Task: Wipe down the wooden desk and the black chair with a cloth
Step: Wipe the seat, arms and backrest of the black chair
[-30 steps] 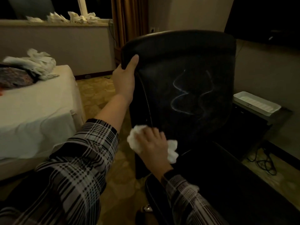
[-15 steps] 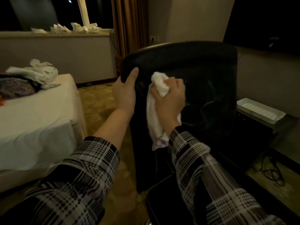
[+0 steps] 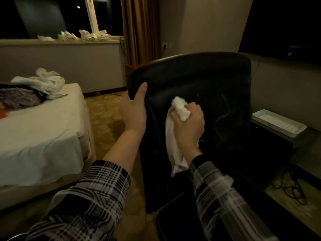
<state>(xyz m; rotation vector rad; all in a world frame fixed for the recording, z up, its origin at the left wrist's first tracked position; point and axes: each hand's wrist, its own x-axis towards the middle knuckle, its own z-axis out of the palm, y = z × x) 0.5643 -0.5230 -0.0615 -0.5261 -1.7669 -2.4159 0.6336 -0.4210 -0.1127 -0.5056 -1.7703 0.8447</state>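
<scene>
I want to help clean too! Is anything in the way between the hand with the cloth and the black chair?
No, nothing visible is in the way. The right hand grips the white cloth right against the backrest of the black chair. The left hand only holds the backrest's left edge, off to the side of the cloth.

Bed (image 3: 43,136): white sheet — crumpled white cloths (image 3: 46,80) and patterned fabric (image 3: 19,99) on top.
Windowsill (image 3: 59,41): crumpled white cloths.
Floor (image 3: 104,119): black chair (image 3: 217,87) — cables (image 3: 291,190).

My left hand (image 3: 134,110) grips the left edge of the black chair (image 3: 208,80) backrest. My right hand (image 3: 188,124) presses a bunched white cloth (image 3: 173,136) against the backrest, its tail hanging down.
</scene>
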